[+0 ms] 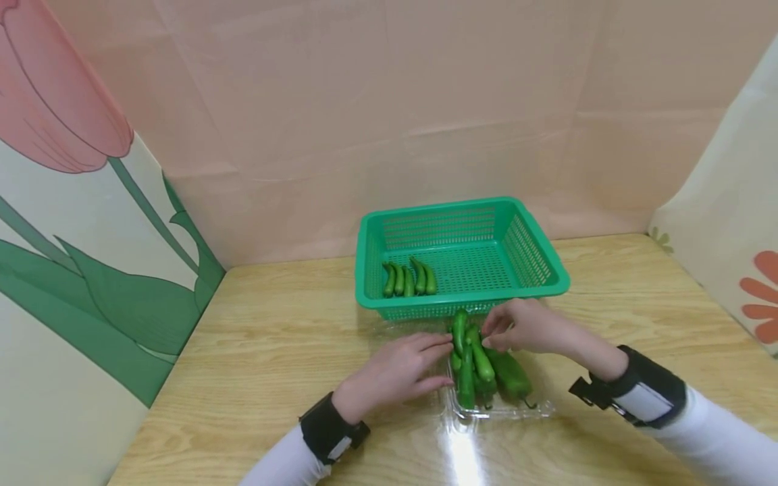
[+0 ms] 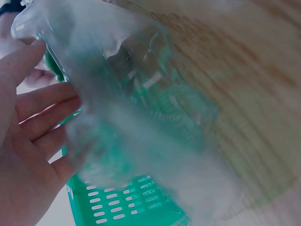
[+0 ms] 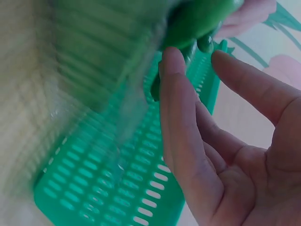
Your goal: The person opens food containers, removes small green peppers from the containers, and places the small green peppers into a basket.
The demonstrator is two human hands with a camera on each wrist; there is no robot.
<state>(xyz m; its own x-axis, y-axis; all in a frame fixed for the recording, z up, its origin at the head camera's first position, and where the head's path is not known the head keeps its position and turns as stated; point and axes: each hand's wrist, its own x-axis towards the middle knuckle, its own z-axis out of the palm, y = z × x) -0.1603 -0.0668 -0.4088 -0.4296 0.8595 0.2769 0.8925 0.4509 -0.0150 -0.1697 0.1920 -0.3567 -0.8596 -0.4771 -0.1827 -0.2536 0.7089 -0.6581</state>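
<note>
Reaching in from the near left, the left hand (image 1: 404, 368) holds its fingers nearly straight at the side of a clear plastic container (image 1: 501, 412); the left wrist view shows its palm facing the plastic, which the head view does not. The right wrist view shows a gap between thumb and forefinger on the right hand (image 1: 523, 326), the other fingers softly bent, gripping nothing, with fingertips beside the peppers; from the head, that gap is hard to read. The right hand comes in from the right, bent down at the wrist over the container. Green peppers (image 1: 482, 366) lie heaped in it, overlapping too much to count. Just behind stands a green basket (image 1: 554, 288), with five small peppers (image 1: 409, 281) at its left. Blur and reflections obscure the container in both wrist views, and most peppers are out of the left one.
</note>
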